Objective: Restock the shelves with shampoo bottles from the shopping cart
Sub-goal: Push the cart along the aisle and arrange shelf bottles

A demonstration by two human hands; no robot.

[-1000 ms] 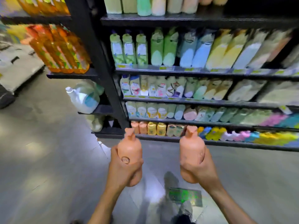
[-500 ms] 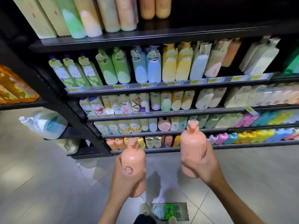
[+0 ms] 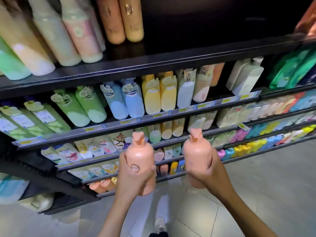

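I hold two peach-orange shampoo pump bottles upright in front of the black shelving. My left hand (image 3: 131,175) grips the left bottle (image 3: 140,154) around its lower body; a round logo faces me. My right hand (image 3: 205,170) grips the right bottle (image 3: 196,153) the same way. Both bottles hang at the height of the lower shelves. Two matching orange bottles (image 3: 123,19) stand on the top shelf (image 3: 171,55), with a dark gap to their right. The shopping cart is out of view.
Shelves below carry rows of green, blue, yellow and white bottles (image 3: 126,98). More peach bottles (image 3: 100,185) sit on the bottom shelf. Large jugs (image 3: 12,189) stand on the left unit. Grey tiled floor (image 3: 256,194) and my shoe (image 3: 159,224) lie below.
My view has moved closer to the shelves and tilted upward, so the top shelf now shows. Both hands have risen slightly, still gripping the two bottles.
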